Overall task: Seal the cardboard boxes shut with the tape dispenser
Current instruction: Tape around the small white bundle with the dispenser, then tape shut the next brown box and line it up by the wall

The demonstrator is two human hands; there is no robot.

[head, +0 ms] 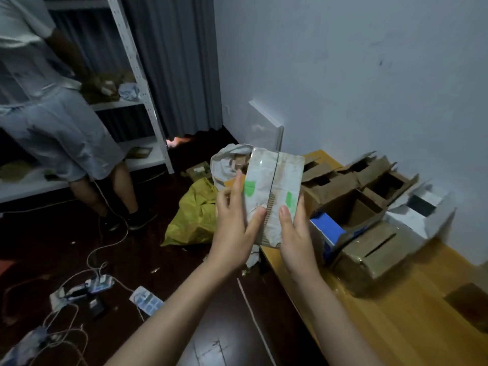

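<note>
Both hands are gripping the one white-wrapped box (272, 186) dead centre of the frame, left hand (232, 233) on its left edge, right hand (295, 233) on its right, thumbs pressing on the front. Its long axis is running up-down, seam too. At least four open cardboard boxes (369, 202) are sitting on the yellow table (396, 326) at right. I'm not spotting any tape dispenser.
</note>
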